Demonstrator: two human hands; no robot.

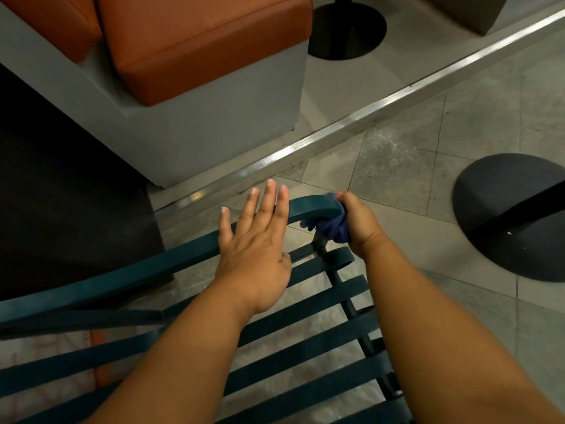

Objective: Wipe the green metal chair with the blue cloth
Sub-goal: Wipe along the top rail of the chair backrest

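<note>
The green metal chair (128, 275) fills the lower half of the view, its curved top rail running from lower left up to a rounded corner at centre, with flat slats below. My left hand (255, 240) lies flat on the top rail, fingers spread and straight. My right hand (359, 223) is closed around the bunched blue cloth (331, 228), pressing it against the rail's right corner. Part of the cloth hangs under the rail.
A grey bench with orange cushions (189, 47) stands just beyond the chair. A metal floor strip (351, 122) crosses diagonally. Round black table bases sit at the right (513, 218) and top centre (347, 29). A dark mat (61, 179) lies left.
</note>
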